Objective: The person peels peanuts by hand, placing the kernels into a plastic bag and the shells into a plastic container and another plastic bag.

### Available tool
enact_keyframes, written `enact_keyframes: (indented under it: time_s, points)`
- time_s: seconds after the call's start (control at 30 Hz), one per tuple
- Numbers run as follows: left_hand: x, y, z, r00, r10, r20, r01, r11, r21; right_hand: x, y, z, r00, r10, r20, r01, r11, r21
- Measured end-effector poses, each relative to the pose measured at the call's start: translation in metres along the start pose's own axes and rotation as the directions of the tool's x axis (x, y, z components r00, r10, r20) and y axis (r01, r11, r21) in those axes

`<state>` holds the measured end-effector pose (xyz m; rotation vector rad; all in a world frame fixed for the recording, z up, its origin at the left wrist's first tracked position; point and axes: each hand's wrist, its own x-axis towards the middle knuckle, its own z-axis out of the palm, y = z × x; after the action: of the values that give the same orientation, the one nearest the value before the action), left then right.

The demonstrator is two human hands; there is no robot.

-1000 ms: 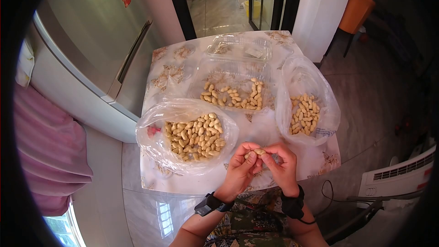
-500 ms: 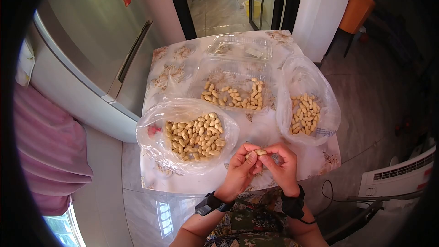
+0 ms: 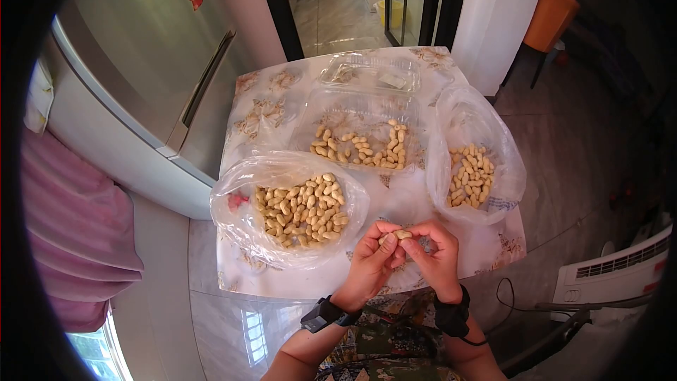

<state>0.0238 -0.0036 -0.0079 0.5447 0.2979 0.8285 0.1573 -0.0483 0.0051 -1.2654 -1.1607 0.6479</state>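
Note:
Between my two hands is a peanut [image 3: 403,234] in its shell, pinched over the table's front edge. My left hand [image 3: 374,257] is closed with thumb and forefinger on its left end. From the other side, my right hand [image 3: 435,257] pinches the same peanut. To the left sits an open clear plastic bag [image 3: 233,169] holding a large heap of unshelled peanuts [image 3: 303,208]. Another clear bag [image 3: 469,116] on the right contains a smaller pile of peanuts [image 3: 472,178]. Farther back, a clear plastic box [image 3: 363,106] has peanuts [image 3: 360,147] along its near and right sides.
The clear lid [image 3: 370,74] of the box lies toward the table's far edge. A flowered cloth covers the table [image 3: 264,123]. The refrigerator [image 3: 141,63] stands close on the left. At the lower right is a white appliance [image 3: 613,268]; an orange chair [image 3: 550,20] is behind.

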Motion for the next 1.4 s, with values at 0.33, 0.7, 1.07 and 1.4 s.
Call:
enact_keyframes:
  time_s: [0.33, 0.7, 1.07, 1.4]
  points:
    - [-0.0002, 0.0, 0.0, 1.0, 0.0, 0.003, 0.0, 1.0, -0.012, -0.0005, 0.0015, 0.0, 1.0, 0.003, 0.004, -0.003, 1.0, 0.011]
    - [0.0001, -0.0004, -0.002, 1.0, -0.01, 0.003, 0.01, 1.0, -0.026, -0.0003, -0.0001, 0.0, 1.0, -0.01, 0.01, 0.01, 1.0, 0.006]
    - [-0.0002, 0.0002, -0.0015, 1.0, -0.015, -0.007, 0.015, 1.0, -0.024, -0.0001, -0.0007, 0.0001, 1.0, -0.009, 0.009, 0.009, 1.0, 0.008]
    - [0.0002, -0.0002, -0.0012, 1.0, -0.008, -0.007, 0.008, 1.0, -0.026, 0.0003, -0.0027, 0.0003, 1.0, -0.018, 0.012, 0.018, 1.0, 0.006]
